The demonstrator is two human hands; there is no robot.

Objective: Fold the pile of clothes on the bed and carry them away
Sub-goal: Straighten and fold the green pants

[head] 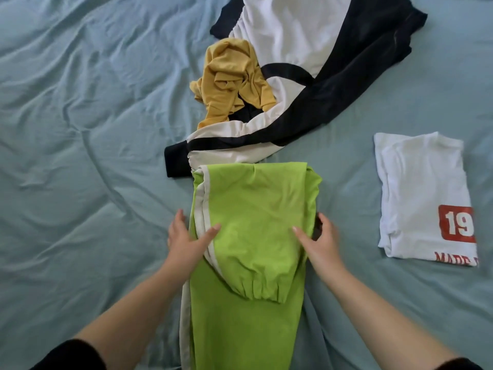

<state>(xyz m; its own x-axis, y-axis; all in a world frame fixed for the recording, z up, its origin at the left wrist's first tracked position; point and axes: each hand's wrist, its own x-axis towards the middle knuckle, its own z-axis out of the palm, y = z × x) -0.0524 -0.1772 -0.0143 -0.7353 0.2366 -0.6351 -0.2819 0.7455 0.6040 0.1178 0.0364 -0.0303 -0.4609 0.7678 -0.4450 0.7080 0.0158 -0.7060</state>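
Left hand [186,241]: fingers nearly straight on the bed sheet [80,129] just outside the green trousers [256,209], thumb pressing their striped edge; nothing gripped.

Trousers lie between the hands, gathered end doubled over on top.

Right hand [317,241]: thumb on top, fingers curled round the trousers' right edge, pinching fabric.

Beyond the grip: yellow garment [232,73] on black-and-white garment [293,44], both unfolded.

Right of the grip, well apart: folded white T-shirt [421,188].

Risk: with only one side pinched, the loose top layer may slide and skew the fold.

A home bedroom: a bed [80,116] with wrinkled blue sheet is spreading around the fingers [180,214], clothes [232,73] lying beyond them.
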